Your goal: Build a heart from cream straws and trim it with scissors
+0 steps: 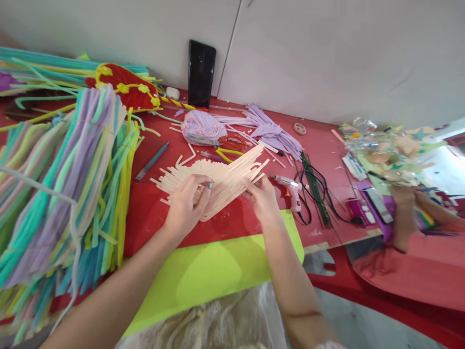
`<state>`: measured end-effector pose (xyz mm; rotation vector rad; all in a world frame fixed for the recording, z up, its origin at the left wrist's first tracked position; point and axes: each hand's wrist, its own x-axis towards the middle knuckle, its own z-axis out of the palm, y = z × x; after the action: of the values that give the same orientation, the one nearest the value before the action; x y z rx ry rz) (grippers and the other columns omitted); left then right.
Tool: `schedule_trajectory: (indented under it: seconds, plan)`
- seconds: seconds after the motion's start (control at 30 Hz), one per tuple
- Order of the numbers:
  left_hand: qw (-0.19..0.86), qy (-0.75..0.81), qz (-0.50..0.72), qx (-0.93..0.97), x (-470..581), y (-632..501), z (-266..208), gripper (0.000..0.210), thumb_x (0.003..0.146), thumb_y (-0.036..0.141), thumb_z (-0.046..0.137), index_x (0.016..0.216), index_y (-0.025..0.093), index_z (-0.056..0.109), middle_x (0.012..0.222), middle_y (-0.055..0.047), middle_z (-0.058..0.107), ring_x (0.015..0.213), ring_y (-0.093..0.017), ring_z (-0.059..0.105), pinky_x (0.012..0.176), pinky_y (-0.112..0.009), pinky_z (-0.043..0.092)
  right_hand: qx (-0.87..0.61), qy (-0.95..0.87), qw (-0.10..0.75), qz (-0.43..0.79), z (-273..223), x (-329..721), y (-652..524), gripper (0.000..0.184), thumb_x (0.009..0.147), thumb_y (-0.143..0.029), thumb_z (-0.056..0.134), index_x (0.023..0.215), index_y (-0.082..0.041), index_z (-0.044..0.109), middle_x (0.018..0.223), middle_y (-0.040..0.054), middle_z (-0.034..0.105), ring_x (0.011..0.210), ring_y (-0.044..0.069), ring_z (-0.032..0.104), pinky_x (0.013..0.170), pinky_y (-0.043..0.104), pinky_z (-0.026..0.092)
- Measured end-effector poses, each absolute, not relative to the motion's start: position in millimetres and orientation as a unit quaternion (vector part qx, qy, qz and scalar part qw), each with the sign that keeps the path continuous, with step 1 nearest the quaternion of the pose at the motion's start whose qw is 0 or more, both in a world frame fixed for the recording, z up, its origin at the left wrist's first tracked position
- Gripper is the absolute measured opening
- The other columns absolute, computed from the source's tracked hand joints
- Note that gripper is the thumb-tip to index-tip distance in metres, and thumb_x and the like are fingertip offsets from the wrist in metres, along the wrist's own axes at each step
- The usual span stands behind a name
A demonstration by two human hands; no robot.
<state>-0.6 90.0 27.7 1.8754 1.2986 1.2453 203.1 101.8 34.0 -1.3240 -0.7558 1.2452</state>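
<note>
A woven piece of cream pipe cleaners (232, 182) lies over the red table in front of me, its loose ends fanning out to the left and upper right. My left hand (187, 201) is closed on the piece near its middle, thumb and fingertips together; what exactly lies between them is partly hidden. At the right end, my right hand (262, 196) pinches several stems between thumb and fingers. Just behind are a lilac pipe-cleaner bundle (203, 127) and red-handled pliers (234, 140). To the right of my right hand lies a pink glue gun (290, 189).
Big bundles of coloured pipe cleaners (69, 184) crowd the left side. A black phone (201, 72) leans on the wall behind. Green stems (314, 194) and a black cable lie at right. Beyond them, another person's arm (404, 218) rests near craft supplies. A lime-green sheet (203, 266) covers the front edge.
</note>
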Motion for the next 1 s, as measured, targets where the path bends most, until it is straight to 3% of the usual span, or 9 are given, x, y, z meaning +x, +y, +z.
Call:
schedule_trajectory:
  seconds: [0.1, 0.17, 0.27, 0.5, 0.63, 0.77, 1.0]
  plan:
    - [0.261, 0.480, 0.462, 0.698, -0.6, 90.4, 27.1, 0.015, 0.093, 0.020, 0.048, 0.105, 0.021, 0.057, 0.100, -0.003, 0.065, 0.096, -0.016, 0.062, 0.088, -0.031, 0.048, -0.609, -0.363, 0.542, 0.451, 31.2, 215.4, 100.5, 0.053, 0.067, -0.040, 0.079, 0.114, -0.024, 0.058, 0.112, 0.0052, 0.068, 0.106, 0.023, 0.066, 0.093, 0.043, 0.054]
    - [0.258, 0.479, 0.461, 0.701, -0.4, 90.6, 26.5, 0.015, 0.093, 0.020, 0.047, 0.105, 0.021, 0.057, 0.100, -0.003, 0.064, 0.096, -0.016, 0.062, 0.088, -0.031, 0.048, -0.644, -0.408, 0.550, 0.341, 27.8, 230.0, 100.4, 0.067, 0.070, -0.041, 0.076, 0.130, -0.024, 0.050, 0.131, 0.0101, 0.060, 0.124, 0.024, 0.056, 0.104, 0.045, 0.046]
    - [0.255, 0.481, 0.450, 0.708, 0.3, 89.9, 25.8, 0.016, 0.094, 0.020, 0.046, 0.105, 0.022, 0.057, 0.101, -0.003, 0.064, 0.098, -0.017, 0.061, 0.090, -0.033, 0.048, -0.665, -0.463, 0.544, 0.216, 23.3, 252.5, 99.4, 0.061, 0.077, -0.041, 0.070, 0.132, -0.023, 0.050, 0.140, 0.0132, 0.053, 0.131, 0.024, 0.049, 0.108, 0.046, 0.041]
    - [0.240, 0.475, 0.407, 0.742, 2.3, 89.0, 23.7, 0.017, 0.093, 0.017, 0.046, 0.103, 0.022, 0.059, 0.103, -0.005, 0.064, 0.101, -0.019, 0.060, 0.091, -0.036, 0.048, -0.628, -0.614, 0.442, 0.185, 34.8, 253.4, 96.8, 0.024, 0.091, -0.037, 0.055, 0.107, -0.024, 0.067, 0.113, 0.0065, 0.069, 0.106, 0.020, 0.064, 0.097, 0.039, 0.049]
    - [0.222, 0.468, 0.366, 0.774, 3.5, 90.7, 17.0, 0.017, 0.092, 0.019, 0.049, 0.100, 0.022, 0.064, 0.104, -0.006, 0.064, 0.096, -0.020, 0.060, 0.088, -0.037, 0.048, -0.586, -0.714, 0.363, 0.123, 36.8, 241.8, 104.7, 0.019, 0.093, -0.030, 0.055, 0.100, -0.025, 0.071, 0.095, 0.0047, 0.068, 0.091, 0.019, 0.063, 0.087, 0.035, 0.050]
    - [0.213, 0.475, 0.332, 0.787, 4.7, 91.3, 10.1, 0.016, 0.092, 0.020, 0.052, 0.101, 0.021, 0.066, 0.107, -0.007, 0.064, 0.096, -0.021, 0.059, 0.087, -0.038, 0.048, -0.555, -0.746, 0.353, 0.104, 22.2, 236.7, 111.4, 0.013, 0.091, -0.026, 0.058, 0.095, -0.023, 0.071, 0.091, 0.0044, 0.064, 0.088, 0.018, 0.061, 0.086, 0.035, 0.049]
    - [0.199, 0.482, 0.253, 0.814, 7.3, 90.1, 7.5, 0.016, 0.091, 0.021, 0.054, 0.104, 0.021, 0.064, 0.109, -0.007, 0.063, 0.099, -0.023, 0.059, 0.087, -0.040, 0.047, -0.538, -0.777, 0.306, 0.115, 4.3, 231.9, 110.6, 0.011, 0.090, -0.029, 0.060, 0.090, -0.025, 0.071, 0.091, 0.0048, 0.065, 0.096, 0.021, 0.061, 0.087, 0.037, 0.049]
